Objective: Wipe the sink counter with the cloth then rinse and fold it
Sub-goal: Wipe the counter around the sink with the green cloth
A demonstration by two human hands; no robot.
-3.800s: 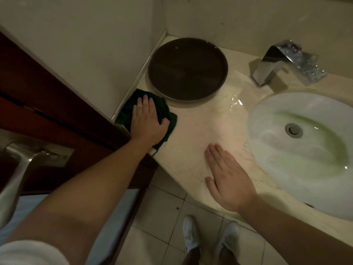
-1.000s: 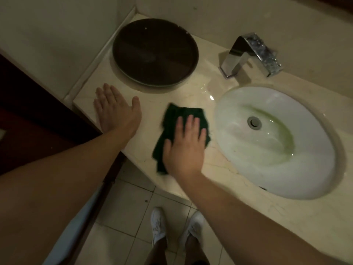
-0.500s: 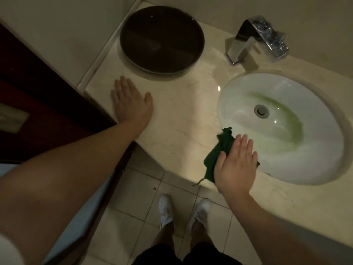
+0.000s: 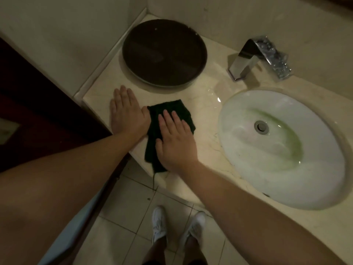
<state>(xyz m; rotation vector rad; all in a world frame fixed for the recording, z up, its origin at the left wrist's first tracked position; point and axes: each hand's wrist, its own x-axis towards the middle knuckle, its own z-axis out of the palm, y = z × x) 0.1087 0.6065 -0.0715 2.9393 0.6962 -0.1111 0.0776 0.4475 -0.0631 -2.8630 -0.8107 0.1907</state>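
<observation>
The right hand lies flat, palm down, fingers spread wide and pointing away from the person, pressing on the dark green cloth. It covers the cloth's near right part; nothing is gripped. The cloth sits crumpled on the pale worktop, left of the basin and near the front edge, with its lower end reaching that edge and a loose thread hanging down over it. The left hand is also flat and open on the worktop, fingers together and pointing towards the wall, just beside the cloth — its thumb side touches the cloth's left edge. Both forearms are bare.

Behind the hands, near the back corner, a round dark tray rests on the worktop, well clear of the cloth. To the right, the white oval basin is sunk into the worktop, with a metal drain in its middle and a greenish stain across its bottom. A square chrome tap stands behind the basin against the wall. A small wet patch shines on the worktop between tray and basin.

Below the front edge, a tiled floor shows — two white shoes stand on it, close to the worktop. Dark wood fills the left side.
</observation>
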